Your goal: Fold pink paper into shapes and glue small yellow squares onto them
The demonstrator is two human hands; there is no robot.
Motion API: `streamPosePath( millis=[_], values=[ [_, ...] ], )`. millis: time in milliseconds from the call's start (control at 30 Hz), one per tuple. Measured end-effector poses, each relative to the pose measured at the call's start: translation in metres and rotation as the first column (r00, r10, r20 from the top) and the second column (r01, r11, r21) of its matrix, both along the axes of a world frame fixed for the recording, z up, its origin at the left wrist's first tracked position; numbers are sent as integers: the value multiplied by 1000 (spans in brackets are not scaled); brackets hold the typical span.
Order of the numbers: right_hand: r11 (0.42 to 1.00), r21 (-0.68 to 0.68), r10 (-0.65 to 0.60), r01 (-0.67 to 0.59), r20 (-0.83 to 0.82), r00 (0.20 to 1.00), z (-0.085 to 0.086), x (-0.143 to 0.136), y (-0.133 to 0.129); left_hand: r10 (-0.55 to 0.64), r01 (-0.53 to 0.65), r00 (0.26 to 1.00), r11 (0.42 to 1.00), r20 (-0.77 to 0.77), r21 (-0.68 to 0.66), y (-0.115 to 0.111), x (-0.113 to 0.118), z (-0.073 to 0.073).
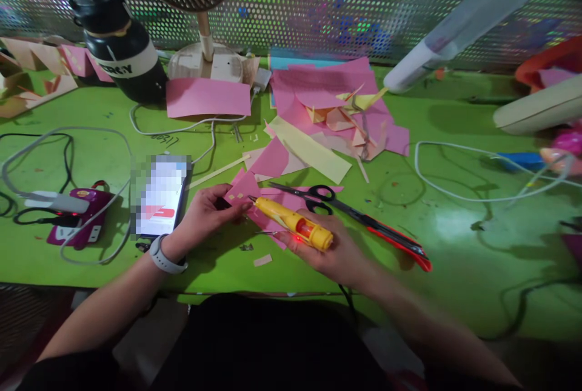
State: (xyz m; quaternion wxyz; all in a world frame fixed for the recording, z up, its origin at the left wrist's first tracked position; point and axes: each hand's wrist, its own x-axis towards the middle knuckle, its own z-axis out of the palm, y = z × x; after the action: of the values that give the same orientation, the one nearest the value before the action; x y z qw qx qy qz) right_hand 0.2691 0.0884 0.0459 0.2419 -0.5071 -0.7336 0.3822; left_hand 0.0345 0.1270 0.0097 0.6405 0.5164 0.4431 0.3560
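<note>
A small pink piece of paper (242, 190) with a few pale spots is pinched in my left hand (208, 212). My right hand (325, 242) grips a yellow glue gun (293, 221), its dark nozzle pointing left, right at the paper's edge; whether the tip touches cannot be made out. A red light glows near its lower side. Under and around both hands lie more pink scraps. Black-handled scissors (318, 197) rest just beyond the glue gun, and a red and black utility knife (386, 230) lies to the right of my right hand.
A phone (160, 197) lies left of my left hand, near a purple power adapter (84, 221) with looping cables. Behind stand a black bottle (125, 45) and a fan (204, 63). Pink sheets (327, 82) and folded scraps pile at the back; a plastic-wrapped tube (454, 33) leans at right.
</note>
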Motion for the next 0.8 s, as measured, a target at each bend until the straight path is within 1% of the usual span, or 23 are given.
streamPosePath(
  millis=[133,333,433,500,600,667,700,733,800],
  values=[
    [1000,17,3,-3,23,1000,-2,1,0,6,-6,1000,1000,1,-3,1,0,0],
    [998,58,15,-14,-24,1000,-5,1,0,7,-7,1000,1000,3,-27,0,1,0],
    [997,72,27,-25,-28,999,-2,1,0,-2,2,1000,999,-10,-32,0,0,-1],
    [994,105,28,-25,-27,999,2,4,1,0,0,1000,1000,-21,-26,0,-1,-1],
    [976,207,60,-59,5,998,7,19,2,12,-12,999,1000,-43,-16,1,-2,0],
    [960,267,79,-89,47,996,8,36,3,24,-25,998,1000,-59,-6,3,-2,1],
    [953,288,69,-90,82,994,7,46,3,34,-34,997,999,-68,1,3,-2,2],
    [947,313,29,-68,127,991,6,57,4,47,-46,996,999,-76,9,4,-1,3],
    [932,362,-116,16,255,960,-1,80,7,72,-71,994,997,-84,18,5,1,5]
  ],
)
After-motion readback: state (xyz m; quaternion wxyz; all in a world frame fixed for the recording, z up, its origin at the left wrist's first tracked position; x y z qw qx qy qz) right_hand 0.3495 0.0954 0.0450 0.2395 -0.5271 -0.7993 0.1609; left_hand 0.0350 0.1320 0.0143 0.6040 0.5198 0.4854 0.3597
